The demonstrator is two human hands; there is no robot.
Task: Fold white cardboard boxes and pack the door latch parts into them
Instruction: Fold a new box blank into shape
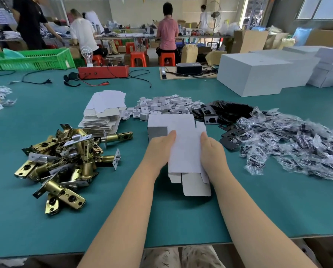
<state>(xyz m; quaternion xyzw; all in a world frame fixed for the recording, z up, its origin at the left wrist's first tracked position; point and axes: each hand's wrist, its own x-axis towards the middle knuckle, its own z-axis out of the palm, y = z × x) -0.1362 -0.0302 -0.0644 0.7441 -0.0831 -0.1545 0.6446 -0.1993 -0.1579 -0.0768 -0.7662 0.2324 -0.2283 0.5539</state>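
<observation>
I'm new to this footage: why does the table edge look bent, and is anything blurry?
Head view: wide-angle lens bows the green table edge; the box between left hand and right hand is fairly sharp, workers behind soft; window glare top right.

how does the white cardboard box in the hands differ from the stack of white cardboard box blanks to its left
The white cardboard box is opened into a hollow sleeve with its near flaps hanging out; the stack of flat white cardboard box blanks is unfolded. The box is a single piece held by the left hand and right hand; the stack is many, lying untouched on the green table. Both are white card.
</observation>
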